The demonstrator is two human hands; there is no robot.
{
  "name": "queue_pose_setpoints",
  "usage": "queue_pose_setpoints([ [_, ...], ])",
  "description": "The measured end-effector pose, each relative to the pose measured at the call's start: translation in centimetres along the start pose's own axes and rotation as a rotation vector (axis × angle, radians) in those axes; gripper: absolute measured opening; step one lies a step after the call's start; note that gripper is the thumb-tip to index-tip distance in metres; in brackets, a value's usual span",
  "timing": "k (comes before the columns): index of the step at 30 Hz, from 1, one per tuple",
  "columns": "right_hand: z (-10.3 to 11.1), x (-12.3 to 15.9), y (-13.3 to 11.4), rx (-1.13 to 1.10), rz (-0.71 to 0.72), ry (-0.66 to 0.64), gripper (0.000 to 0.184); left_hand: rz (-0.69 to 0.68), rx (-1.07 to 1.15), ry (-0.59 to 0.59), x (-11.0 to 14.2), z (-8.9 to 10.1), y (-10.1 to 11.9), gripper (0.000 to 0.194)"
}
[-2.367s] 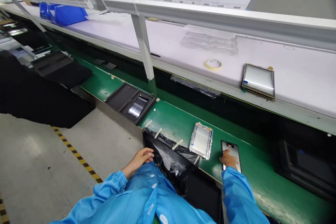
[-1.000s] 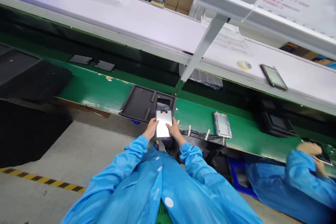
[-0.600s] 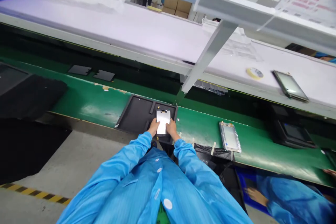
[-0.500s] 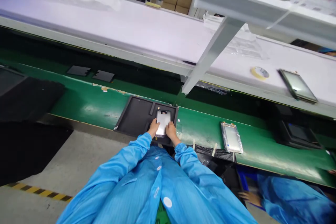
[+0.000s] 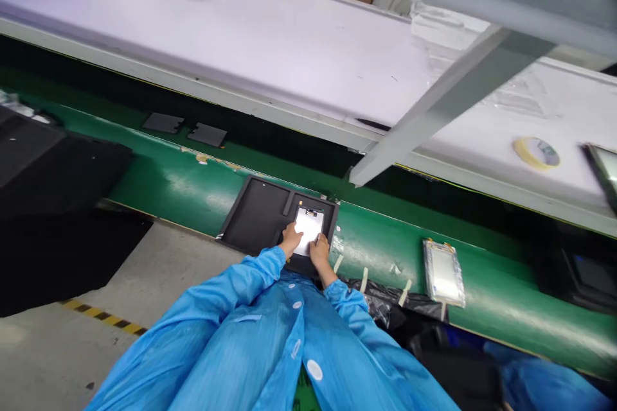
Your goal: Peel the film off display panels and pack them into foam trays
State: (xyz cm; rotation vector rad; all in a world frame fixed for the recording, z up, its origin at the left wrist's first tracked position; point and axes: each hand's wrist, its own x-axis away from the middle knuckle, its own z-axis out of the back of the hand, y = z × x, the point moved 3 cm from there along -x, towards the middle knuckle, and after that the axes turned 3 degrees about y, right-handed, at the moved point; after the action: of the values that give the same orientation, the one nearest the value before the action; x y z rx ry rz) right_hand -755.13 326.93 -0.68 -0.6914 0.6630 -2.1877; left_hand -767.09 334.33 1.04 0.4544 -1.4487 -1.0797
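The left hand [image 5: 290,239] and right hand [image 5: 319,252] rest on the lower corners of a white-faced display panel [image 5: 308,230], fingers narrowly curled; whether they grip it, I cannot tell. Small marks along its top edge are too small to read. The panel lies in the right-hand recess of a black foam tray [image 5: 255,215], at the near edge of a green workbench [image 5: 385,249]. Further right, past strips of tape, lies a foil-edged panel [image 5: 443,273], with a black plastic bag [image 5: 385,300] below it. Beyond the bench, a white shelf [image 5: 250,64] carries a yellow tape roll [image 5: 536,153]. Blue sleeves [image 5: 250,289] cover both arms.
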Motion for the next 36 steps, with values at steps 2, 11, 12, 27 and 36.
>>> queue_pose_setpoints([
  [2,0.1,-0.4,0.4,0.011,0.013,0.008,0.057,0.032,-0.058,0.019,-0.1,0.3,0.6,0.073],
  [11,1.4,-1.1,-5.3,0.217,0.283,0.058,0.067,-0.109,0.026,-0.195,0.6,6.1,4.3,0.053],
  [12,1.0,-1.3,-8.0,0.199,0.361,0.071,0.067,-0.160,0.060,-0.210,0.7,8.3,4.8,0.048],
  [27,-30.6,-22.6,-51.3,0.779,0.577,-0.253,0.077,-0.180,-0.182,0.650,-31.9,63.8,15.2,0.035],
  [36,-34.6,-27.8,-49.1,1.069,0.615,-0.184,0.072,0.068,-0.381,0.739,-44.2,70.5,18.7,0.078],
])
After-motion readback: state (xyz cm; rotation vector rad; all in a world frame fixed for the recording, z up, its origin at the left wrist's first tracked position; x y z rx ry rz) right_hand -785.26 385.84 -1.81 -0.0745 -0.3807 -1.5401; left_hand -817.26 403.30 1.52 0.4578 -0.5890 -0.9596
